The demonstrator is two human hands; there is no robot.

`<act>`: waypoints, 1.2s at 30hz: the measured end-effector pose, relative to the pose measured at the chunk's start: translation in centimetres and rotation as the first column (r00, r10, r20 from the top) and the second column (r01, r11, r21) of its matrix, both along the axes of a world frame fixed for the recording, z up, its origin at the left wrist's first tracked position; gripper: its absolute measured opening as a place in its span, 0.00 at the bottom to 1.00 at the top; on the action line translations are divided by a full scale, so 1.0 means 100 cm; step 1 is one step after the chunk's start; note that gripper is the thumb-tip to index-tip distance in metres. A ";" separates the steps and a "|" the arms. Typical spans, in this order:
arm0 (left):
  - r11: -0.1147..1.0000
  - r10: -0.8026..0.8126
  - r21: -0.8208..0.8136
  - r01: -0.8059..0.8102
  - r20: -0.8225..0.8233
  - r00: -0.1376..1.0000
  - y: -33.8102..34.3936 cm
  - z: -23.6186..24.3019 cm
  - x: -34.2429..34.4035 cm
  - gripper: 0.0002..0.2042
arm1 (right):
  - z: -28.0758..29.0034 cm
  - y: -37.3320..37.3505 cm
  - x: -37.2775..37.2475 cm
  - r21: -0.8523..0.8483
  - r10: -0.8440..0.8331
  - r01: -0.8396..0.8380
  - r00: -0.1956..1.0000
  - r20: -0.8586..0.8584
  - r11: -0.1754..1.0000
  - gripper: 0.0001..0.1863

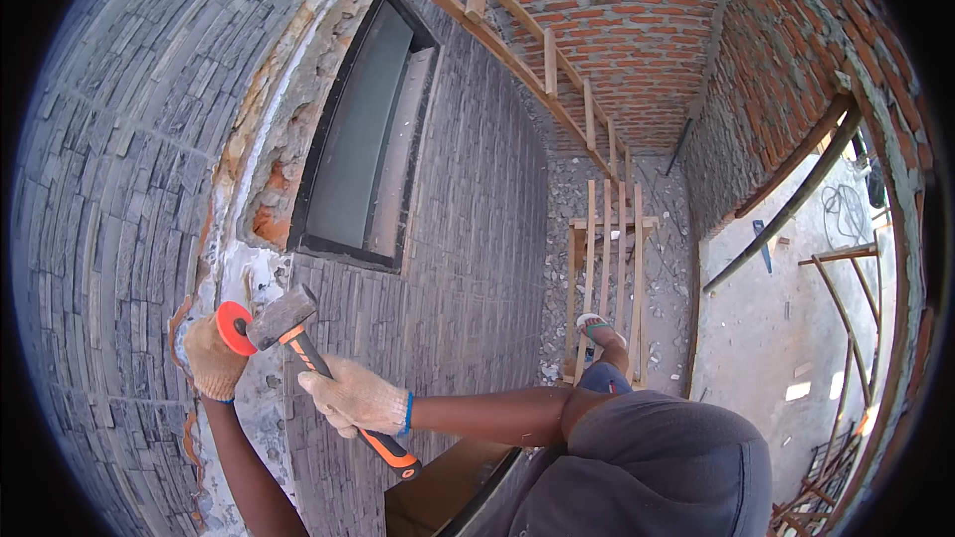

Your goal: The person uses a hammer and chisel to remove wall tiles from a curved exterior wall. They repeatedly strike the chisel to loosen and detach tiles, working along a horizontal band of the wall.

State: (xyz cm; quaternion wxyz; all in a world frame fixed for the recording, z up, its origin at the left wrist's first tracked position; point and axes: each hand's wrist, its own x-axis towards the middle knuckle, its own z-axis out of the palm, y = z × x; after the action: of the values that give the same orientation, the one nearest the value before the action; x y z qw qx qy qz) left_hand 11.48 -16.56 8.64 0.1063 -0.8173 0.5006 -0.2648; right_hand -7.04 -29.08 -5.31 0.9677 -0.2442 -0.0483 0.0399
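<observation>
My right hand point(348, 396), in a beige knitted glove with a blue cuff, grips a club hammer point(318, 363) by its black and orange handle. The hammer's grey steel head point(283, 316) is up against the struck end of a chisel, or appears to be. That chisel has a round red hand guard point(235, 328). Gloved as well, my left hand point(212, 358) is closed round the chisel just behind the guard. The chisel's blade is hidden by the hand. Both hands are at a strip of broken plaster point(261, 271) on the wall, below a window frame.
Grey stone-look cladding point(119, 189) covers the wall around a black-framed window point(363, 139). A wooden ladder point(552, 65) slants overhead. My sandalled foot point(601, 330) rests on a slatted wooden platform point(609, 268), above rubble point(582, 189). Brick walls point(617, 20) stand behind and to the right.
</observation>
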 end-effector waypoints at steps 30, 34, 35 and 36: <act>0.994 0.099 0.039 -0.098 -0.030 0.995 -0.012 0.007 -0.012 0.07 | -0.036 -0.024 -0.002 0.077 -0.021 0.018 0.999 0.032 0.997 0.19; 0.988 0.108 0.104 -0.113 0.052 0.993 0.002 0.008 -0.014 0.09 | -0.080 -0.128 0.015 0.326 -0.390 0.412 0.911 -0.133 0.851 0.26; 0.980 0.139 0.134 -0.145 0.057 0.989 0.004 0.008 -0.014 0.09 | -0.074 -0.145 0.020 0.412 -0.509 0.524 0.847 -0.155 0.746 0.24; 0.980 0.151 0.127 -0.156 0.051 0.987 0.005 0.007 -0.014 0.08 | -0.062 -0.157 0.024 0.440 -0.601 0.610 0.779 -0.179 0.660 0.23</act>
State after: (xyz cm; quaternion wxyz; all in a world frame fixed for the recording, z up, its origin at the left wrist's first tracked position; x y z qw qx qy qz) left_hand 10.04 -16.10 9.32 0.1899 -0.8392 0.4500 -0.2391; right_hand -4.61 -44.77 -11.51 0.9549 -0.0015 0.0359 -0.2948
